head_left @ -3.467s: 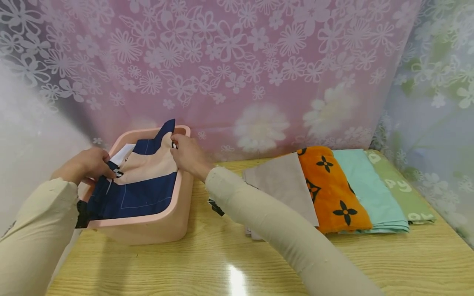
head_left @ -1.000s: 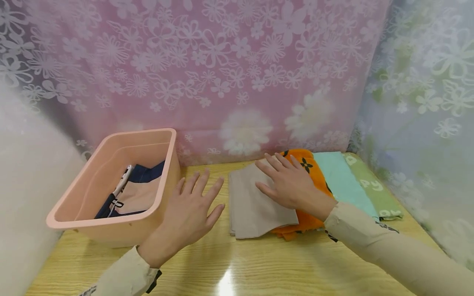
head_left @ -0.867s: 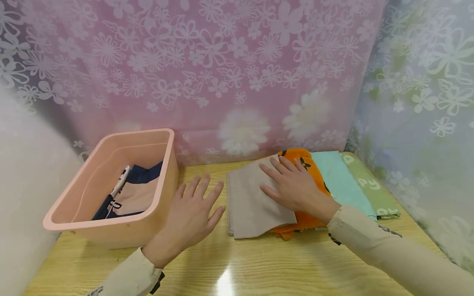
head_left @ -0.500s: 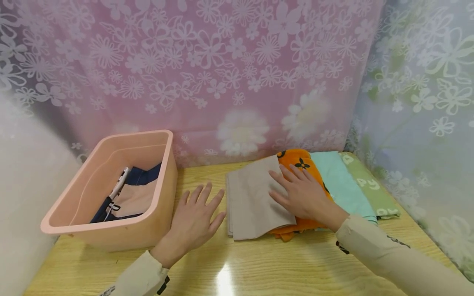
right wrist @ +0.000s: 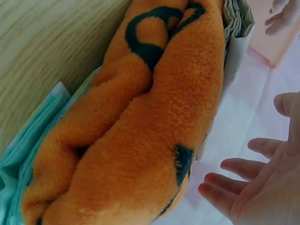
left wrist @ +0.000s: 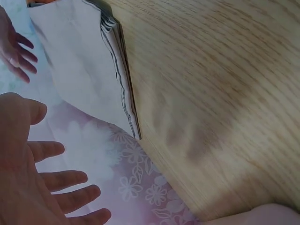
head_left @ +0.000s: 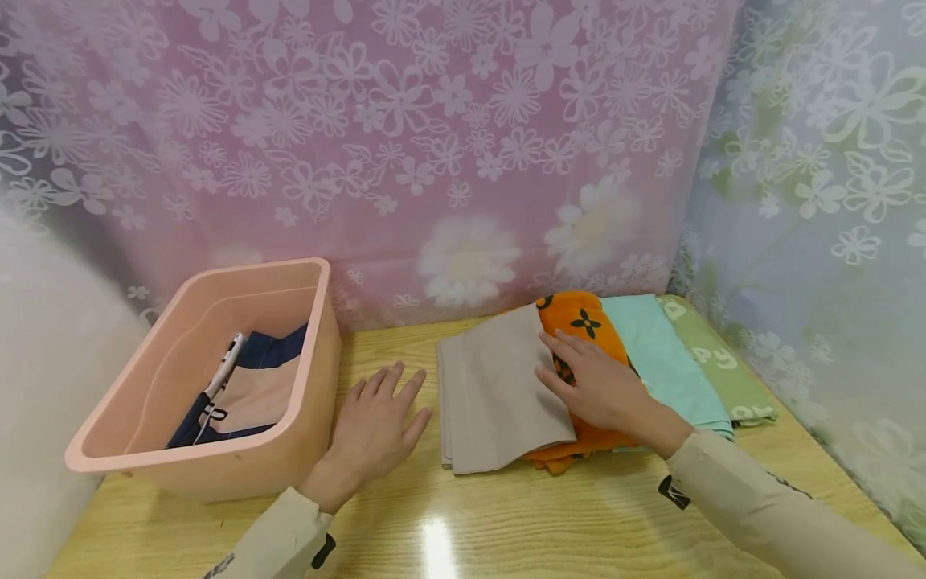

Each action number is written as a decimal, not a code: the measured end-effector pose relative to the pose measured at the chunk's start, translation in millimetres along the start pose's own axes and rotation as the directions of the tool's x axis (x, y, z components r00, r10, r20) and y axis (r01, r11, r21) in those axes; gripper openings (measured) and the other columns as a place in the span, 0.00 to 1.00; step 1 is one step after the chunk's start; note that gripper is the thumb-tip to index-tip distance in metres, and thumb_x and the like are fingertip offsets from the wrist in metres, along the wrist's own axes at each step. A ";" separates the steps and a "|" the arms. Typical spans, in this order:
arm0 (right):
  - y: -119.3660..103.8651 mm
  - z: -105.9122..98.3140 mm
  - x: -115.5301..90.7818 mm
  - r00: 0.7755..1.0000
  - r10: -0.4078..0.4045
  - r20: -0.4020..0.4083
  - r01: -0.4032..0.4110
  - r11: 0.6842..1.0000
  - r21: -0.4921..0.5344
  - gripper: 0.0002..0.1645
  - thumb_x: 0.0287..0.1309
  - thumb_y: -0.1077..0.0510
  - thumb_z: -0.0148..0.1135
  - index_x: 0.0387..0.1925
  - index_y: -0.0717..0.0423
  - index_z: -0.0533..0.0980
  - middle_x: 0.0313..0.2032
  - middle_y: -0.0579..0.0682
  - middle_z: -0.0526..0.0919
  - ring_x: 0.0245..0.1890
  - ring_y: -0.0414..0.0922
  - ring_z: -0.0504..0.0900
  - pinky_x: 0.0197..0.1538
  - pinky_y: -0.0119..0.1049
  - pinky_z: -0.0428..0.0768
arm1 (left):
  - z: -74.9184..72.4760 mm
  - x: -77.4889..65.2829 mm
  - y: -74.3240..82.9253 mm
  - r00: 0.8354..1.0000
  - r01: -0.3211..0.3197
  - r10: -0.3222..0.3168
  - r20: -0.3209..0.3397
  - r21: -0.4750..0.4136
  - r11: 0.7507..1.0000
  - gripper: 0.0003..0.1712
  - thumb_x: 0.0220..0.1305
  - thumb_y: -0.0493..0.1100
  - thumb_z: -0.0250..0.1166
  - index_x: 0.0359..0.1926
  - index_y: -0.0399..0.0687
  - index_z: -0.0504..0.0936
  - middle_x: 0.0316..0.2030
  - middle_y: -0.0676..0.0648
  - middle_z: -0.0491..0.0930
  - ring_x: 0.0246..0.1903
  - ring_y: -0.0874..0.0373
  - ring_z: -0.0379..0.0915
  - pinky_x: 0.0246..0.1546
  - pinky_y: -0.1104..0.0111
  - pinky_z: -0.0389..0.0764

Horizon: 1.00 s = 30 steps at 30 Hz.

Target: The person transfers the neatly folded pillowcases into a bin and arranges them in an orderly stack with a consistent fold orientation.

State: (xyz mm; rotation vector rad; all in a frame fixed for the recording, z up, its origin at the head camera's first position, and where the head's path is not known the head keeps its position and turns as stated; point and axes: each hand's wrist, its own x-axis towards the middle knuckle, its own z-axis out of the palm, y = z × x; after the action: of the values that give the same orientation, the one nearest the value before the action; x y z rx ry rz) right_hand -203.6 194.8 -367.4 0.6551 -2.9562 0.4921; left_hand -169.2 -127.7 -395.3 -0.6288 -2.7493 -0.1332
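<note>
Orange cloth (right wrist: 178,98), dark flower motifs; greyish-beige cloth (head_left: 499,394), plain; green cloth (head_left: 732,388), white letters.

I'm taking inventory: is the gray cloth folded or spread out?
Folded: the left wrist view shows the gray cloth with several layers stacked along its edge.

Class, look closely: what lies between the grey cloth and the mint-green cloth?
The orange cloth lies between the grey cloth and the mint-green cloth, as the head view shows.
</note>
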 end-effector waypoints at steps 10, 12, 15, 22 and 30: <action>7.1 -2.5 3.6 0.993 0.061 0.097 -0.096 0.909 0.406 0.42 0.69 0.35 0.41 0.73 0.56 0.52 0.70 0.56 0.57 0.66 0.57 0.61 0.61 0.57 0.65 | 6.7 11.6 -3.0 0.969 0.230 -0.175 0.174 -0.378 0.897 0.31 0.70 0.58 0.52 0.68 0.49 0.67 0.63 0.42 0.68 0.60 0.43 0.66 0.54 0.46 0.70; 9.7 -2.7 5.1 0.990 0.078 0.114 -0.123 0.876 0.466 0.42 0.69 0.35 0.41 0.73 0.56 0.53 0.69 0.57 0.58 0.65 0.58 0.63 0.59 0.57 0.67 | 7.5 15.1 -4.6 0.953 0.290 -0.204 0.224 -0.476 0.830 0.31 0.70 0.56 0.53 0.68 0.47 0.65 0.64 0.42 0.67 0.61 0.44 0.65 0.56 0.47 0.69; 13.8 -2.2 6.6 0.987 0.094 0.133 -0.151 0.836 0.527 0.41 0.69 0.36 0.42 0.72 0.58 0.54 0.69 0.58 0.59 0.65 0.59 0.62 0.59 0.57 0.67 | 10.3 19.5 -7.8 0.929 0.360 -0.220 0.297 -0.592 0.721 0.31 0.71 0.53 0.54 0.69 0.46 0.64 0.63 0.39 0.66 0.60 0.42 0.66 0.55 0.47 0.70; 16.8 -5.4 10.2 0.973 0.115 0.199 -0.219 0.735 0.642 0.41 0.71 0.41 0.45 0.72 0.63 0.50 0.67 0.64 0.61 0.63 0.58 0.66 0.59 0.51 0.71 | 18.7 25.9 -12.2 0.875 0.479 -0.196 0.443 -0.733 0.483 0.30 0.72 0.49 0.54 0.68 0.39 0.63 0.59 0.35 0.69 0.56 0.41 0.68 0.48 0.51 0.75; 19.3 -7.0 13.3 0.943 0.148 0.297 -0.321 0.633 0.704 0.39 0.73 0.46 0.45 0.72 0.65 0.49 0.67 0.66 0.59 0.64 0.59 0.64 0.59 0.50 0.71 | 28.7 32.7 -12.7 0.804 0.595 -0.179 0.568 -0.766 0.243 0.32 0.72 0.49 0.52 0.69 0.35 0.58 0.57 0.35 0.68 0.57 0.41 0.66 0.45 0.54 0.78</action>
State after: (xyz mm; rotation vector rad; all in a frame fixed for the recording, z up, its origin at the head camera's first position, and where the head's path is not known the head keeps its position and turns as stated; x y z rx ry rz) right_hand -223.8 208.3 -364.6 0.3480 -2.9515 1.8433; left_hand -210.9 -121.3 -412.0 -0.0834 -2.8597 -2.0653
